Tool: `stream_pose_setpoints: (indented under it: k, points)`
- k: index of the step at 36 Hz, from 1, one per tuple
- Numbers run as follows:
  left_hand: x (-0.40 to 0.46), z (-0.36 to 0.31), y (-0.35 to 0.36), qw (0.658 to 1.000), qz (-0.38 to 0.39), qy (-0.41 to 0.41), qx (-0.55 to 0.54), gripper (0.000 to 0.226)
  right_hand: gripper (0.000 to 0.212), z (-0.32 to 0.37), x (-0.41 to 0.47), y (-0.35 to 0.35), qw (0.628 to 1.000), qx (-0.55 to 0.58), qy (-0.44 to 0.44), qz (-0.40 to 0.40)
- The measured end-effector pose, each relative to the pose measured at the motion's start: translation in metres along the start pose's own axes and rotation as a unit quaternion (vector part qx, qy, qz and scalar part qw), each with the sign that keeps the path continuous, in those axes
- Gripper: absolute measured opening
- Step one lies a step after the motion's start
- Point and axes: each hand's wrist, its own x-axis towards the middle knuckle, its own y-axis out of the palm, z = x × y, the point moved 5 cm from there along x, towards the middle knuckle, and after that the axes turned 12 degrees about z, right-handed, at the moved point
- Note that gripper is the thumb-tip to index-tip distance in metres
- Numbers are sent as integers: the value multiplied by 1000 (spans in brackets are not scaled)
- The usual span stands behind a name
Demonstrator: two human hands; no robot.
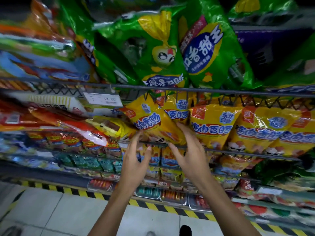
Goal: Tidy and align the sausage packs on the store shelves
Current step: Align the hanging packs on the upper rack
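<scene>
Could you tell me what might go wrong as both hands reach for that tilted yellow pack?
The tilted yellow pack leans over the shelf rail and may slide off, since neither the left hand nor the right hand grips it. Nudging it could also disturb the upright yellow pack beside it.

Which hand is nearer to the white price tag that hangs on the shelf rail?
The left hand. It is below the price tag and a little to its right. The right hand is farther right, before the yellow sausage packs.
</scene>
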Motion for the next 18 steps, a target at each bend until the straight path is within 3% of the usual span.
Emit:
stream_pose_setpoints:
  k: [8,18]
  points:
    - [5,2,-23,995,71,17,-67,59,72,16,24,20,993,-77,51,-71]
    - [12,12,-37,989,108,53,-80,56,52,16,35,18,985,-132,50,-101]
